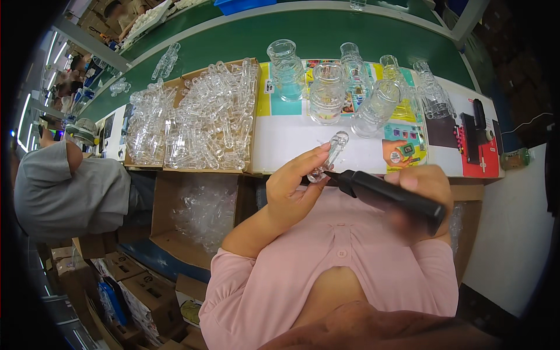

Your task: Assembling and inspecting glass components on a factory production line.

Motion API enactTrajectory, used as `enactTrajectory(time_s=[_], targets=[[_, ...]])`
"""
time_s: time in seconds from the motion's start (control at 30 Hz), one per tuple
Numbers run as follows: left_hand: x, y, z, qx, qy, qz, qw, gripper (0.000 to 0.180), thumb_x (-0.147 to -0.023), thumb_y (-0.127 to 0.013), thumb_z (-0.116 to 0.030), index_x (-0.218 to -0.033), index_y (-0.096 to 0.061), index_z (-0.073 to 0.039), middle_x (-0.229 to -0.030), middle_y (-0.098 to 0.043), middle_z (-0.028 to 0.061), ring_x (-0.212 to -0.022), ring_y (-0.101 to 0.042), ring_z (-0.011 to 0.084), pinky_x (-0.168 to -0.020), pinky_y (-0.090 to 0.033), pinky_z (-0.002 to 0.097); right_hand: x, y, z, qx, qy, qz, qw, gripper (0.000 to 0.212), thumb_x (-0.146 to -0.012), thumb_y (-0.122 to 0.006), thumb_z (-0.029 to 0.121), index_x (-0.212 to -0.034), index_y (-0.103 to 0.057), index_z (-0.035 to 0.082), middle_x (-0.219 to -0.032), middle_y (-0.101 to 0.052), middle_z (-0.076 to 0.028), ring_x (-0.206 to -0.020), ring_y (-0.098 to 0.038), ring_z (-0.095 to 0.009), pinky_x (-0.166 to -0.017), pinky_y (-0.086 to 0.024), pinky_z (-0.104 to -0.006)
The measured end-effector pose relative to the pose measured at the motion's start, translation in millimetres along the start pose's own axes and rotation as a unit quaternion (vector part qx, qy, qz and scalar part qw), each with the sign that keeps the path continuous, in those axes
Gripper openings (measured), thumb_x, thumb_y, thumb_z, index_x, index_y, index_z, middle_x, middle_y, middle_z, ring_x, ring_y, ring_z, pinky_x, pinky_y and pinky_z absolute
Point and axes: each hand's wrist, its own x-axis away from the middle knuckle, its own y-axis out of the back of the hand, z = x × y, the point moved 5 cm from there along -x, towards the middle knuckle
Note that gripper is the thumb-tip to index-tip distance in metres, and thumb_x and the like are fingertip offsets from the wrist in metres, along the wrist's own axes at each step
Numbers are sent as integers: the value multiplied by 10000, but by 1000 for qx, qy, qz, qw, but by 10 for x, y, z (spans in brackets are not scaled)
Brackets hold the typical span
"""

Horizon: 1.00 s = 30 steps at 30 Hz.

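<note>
Done: I judge a few clear jars finished, standing along the bench's far edge.
Left: cardboard tray at the left end, full of clear pieces.
Left hand: fingers closed round a clear piece, raised above the near edge.
Right hand: fisted on a black tool, tip meeting the piece.

Brown cardboard boxes of clear parts sit left of colourful printed sheets on the table.
</note>
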Motion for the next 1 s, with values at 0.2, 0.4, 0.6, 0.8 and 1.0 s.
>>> enactTrajectory(time_s=[0.2, 0.4, 0.6, 0.8, 1.0], targets=[[30, 9, 20, -10, 29, 2, 1000, 380, -754, -549, 133, -1114, -468, 40, -1150, -535, 219, -922, -602, 205, -813, -488, 288, 66, -76, 126, 39, 69, 4, 997, 407, -767, -688, 267, -1042, -460, 74, -919, -571, -101, -710, -572, -216, -639, -484, -306], [44, -28, 54, 218, 98, -14, 971, 374, -785, -604, 25, -1064, -359, -18, -1122, -541, 244, -922, -589, 176, -825, -472, 282, 116, 5, 57, -38, 66, -19, 997, 508, -676, -768, 162, -1077, -482, 36, -971, -579, -133, -730, -595, -216, -589, -483, -281], [42, -47, 42, 324, 147, 48, 933, 357, -806, -592, 18, -1055, -344, -49, -1131, -538, 235, -1017, -554, 204, -871, -431, 295, 184, -21, 30, -49, 122, -44, 990, 432, -798, -643, 294, -1063, -431, 25, -915, -547, -156, -641, -561, -220, -539, -471, -297], [73, -68, 50, 384, 189, 73, 901, 347, -817, -595, -23, -1059, -350, -63, -1131, -536, 244, -1028, -552, 211, -863, -436, 309, 178, -47, 55, -76, 137, -20, 987, 444, -754, -682, 248, -1061, -442, 35, -950, -548, -147, -661, -571, -241, -561, -478, -327], [79, -75, 74, 399, 192, 83, 893, 345, -819, -600, -41, -1061, -356, -68, -1130, -534, 250, -1024, -553, 206, -859, -436, 306, 161, -38, 88, -82, 153, 12, 985, 457, -716, -718, 187, -1050, -450, 28, -971, -546, -167, -709, -581, -250, -576, -485, -329]])
